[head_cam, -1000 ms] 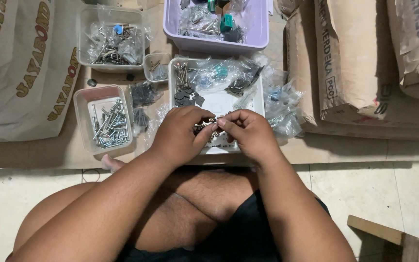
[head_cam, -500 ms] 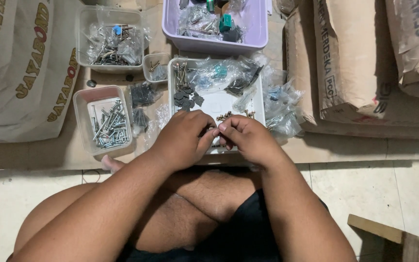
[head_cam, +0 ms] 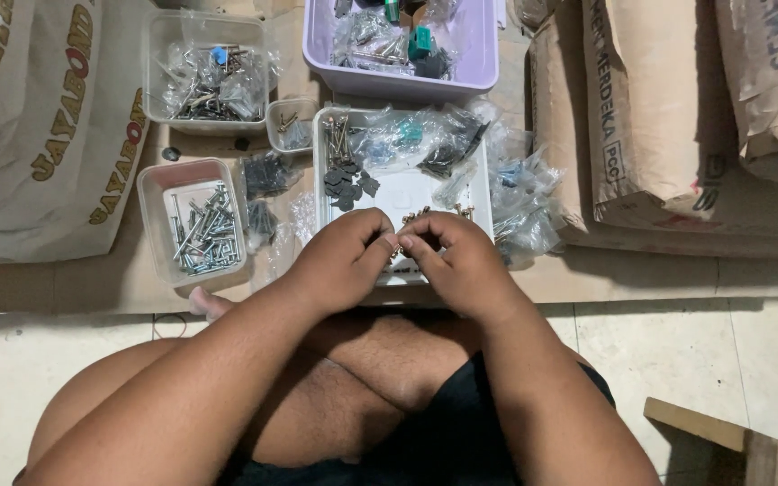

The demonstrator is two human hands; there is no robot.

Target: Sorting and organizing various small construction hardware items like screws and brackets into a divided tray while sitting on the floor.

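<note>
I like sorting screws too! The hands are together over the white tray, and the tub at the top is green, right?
Not quite. The head view shows the left hand and right hand together over the white tray, but the tub at the top is purple, not green.

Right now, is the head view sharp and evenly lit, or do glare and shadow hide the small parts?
Head view: even, soft light, mostly sharp; mild glare on the plastic bags; left hand and right hand cover the small piece between their fingertips, so it cannot be made out; white tray reads clearly.
</note>
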